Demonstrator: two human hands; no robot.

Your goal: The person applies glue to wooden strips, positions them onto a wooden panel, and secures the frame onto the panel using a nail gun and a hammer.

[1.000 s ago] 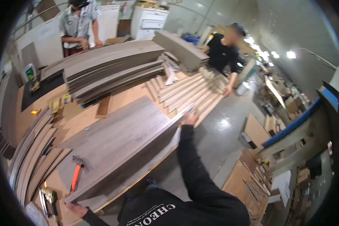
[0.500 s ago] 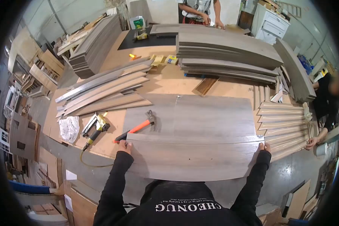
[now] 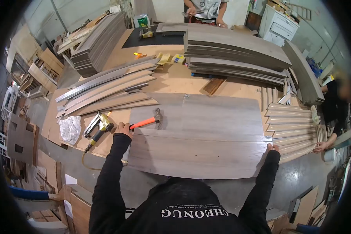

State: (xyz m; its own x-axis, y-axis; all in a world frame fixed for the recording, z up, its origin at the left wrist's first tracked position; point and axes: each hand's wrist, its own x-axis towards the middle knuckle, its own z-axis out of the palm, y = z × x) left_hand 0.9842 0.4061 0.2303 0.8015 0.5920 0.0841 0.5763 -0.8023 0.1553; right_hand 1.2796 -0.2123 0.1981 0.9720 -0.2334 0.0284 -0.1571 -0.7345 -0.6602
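A grey wood-grain board [image 3: 199,156] lies along the near table edge, beside a flat grey panel [image 3: 218,115]. At its right end, my right hand [image 3: 273,147] has its fingers closed on the board's corner. My left hand [image 3: 123,129] is at the board's left end, by the handle end of an orange-handled hammer [image 3: 144,122]; whether it grips the hammer is unclear. The hammer lies on the flat panel, its head to the right. Left of my left hand is a yellow-green nail gun [image 3: 100,130] with a hose.
Trim strips [image 3: 109,85] lie at left, a crumpled white cloth [image 3: 70,129] below them. Stacked boards [image 3: 238,50] stand at the back. Zigzag strips [image 3: 292,128] lie at right, near a co-worker's hand [image 3: 320,147]. Another person [image 3: 206,11] stands behind the table.
My left hand has moved up and left, from the board's corner to the hammer's handle end. The handle end is now covered. The person behind has raised a hand.
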